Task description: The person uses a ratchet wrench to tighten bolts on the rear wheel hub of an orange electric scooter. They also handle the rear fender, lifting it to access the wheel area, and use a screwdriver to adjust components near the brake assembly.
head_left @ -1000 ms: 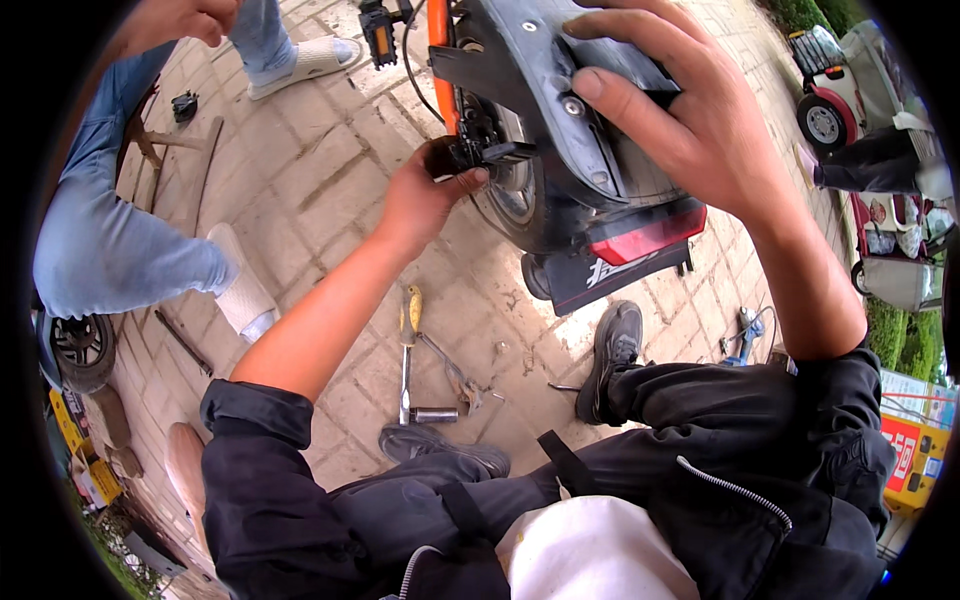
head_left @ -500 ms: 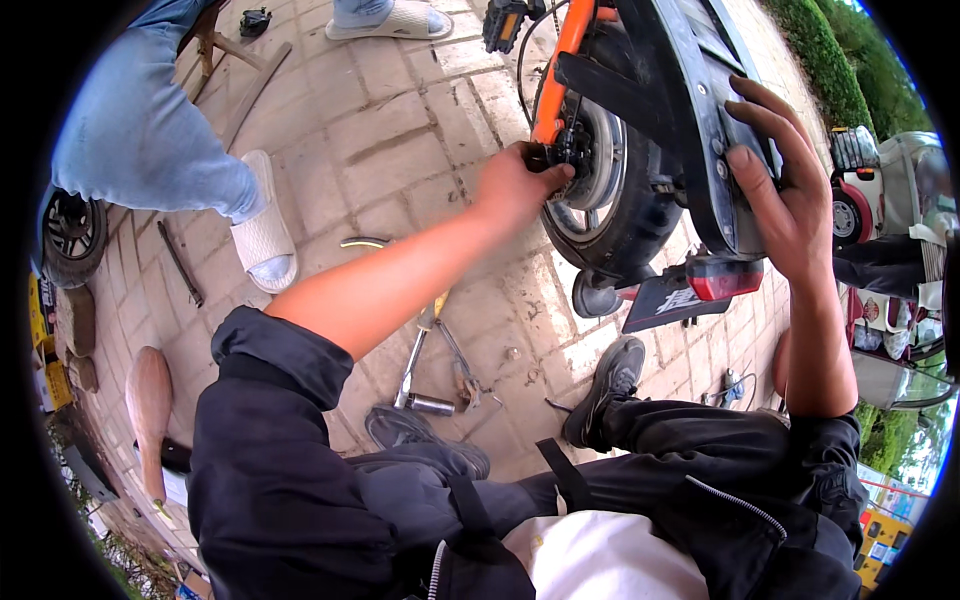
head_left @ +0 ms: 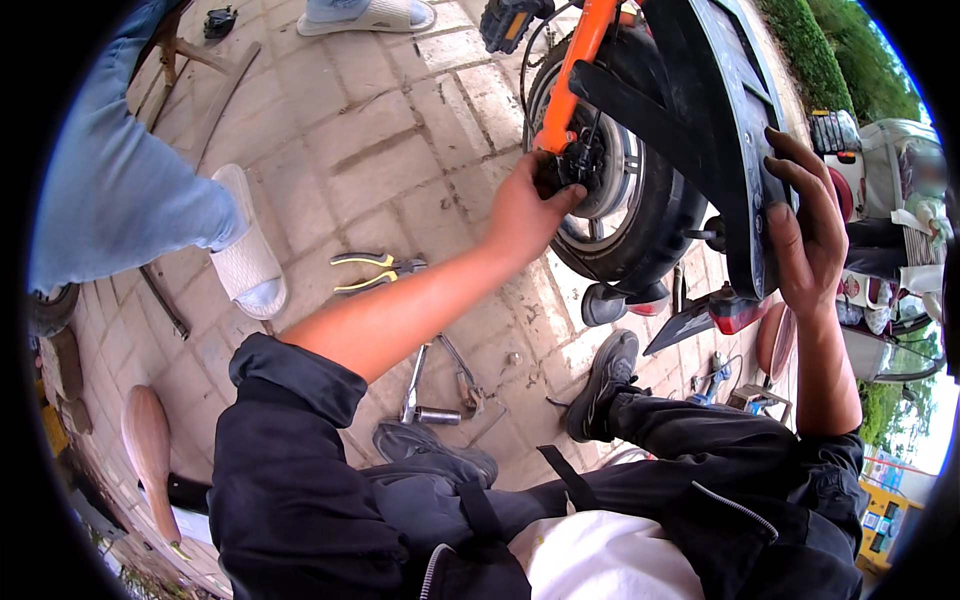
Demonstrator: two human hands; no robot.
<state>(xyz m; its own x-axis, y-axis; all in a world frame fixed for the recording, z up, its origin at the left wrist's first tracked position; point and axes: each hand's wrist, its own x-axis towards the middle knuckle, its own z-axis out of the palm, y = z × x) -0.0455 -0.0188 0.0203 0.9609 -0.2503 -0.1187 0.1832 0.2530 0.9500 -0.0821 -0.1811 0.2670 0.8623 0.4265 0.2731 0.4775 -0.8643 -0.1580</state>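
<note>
An orange-framed bike with a black rear wheel (head_left: 662,225) tilts in front of me. My left hand (head_left: 533,210) is closed at the hub, thumb and fingers around a black fitting (head_left: 583,165) at the lower end of the orange frame tube (head_left: 578,75). The fingertips are partly hidden behind that fitting. On the other side, my right hand (head_left: 808,240) grips the edge of the black rear rack (head_left: 738,130), thumb on its near face and fingers curved over it. A red tail light (head_left: 738,310) hangs below the rack.
Pliers with yellow-black handles (head_left: 375,272), a ratchet wrench with a socket (head_left: 412,385) and another tool (head_left: 468,385) lie on the paving. A person's leg in jeans (head_left: 110,200) with a white slipper (head_left: 248,250) stands at left. A blue tool (head_left: 712,378) lies at right.
The rack and tail light have shifted right and down with my right hand, leaning the bike further. My left hand stays at the hub fitting. The pliers now show beyond my forearm.
</note>
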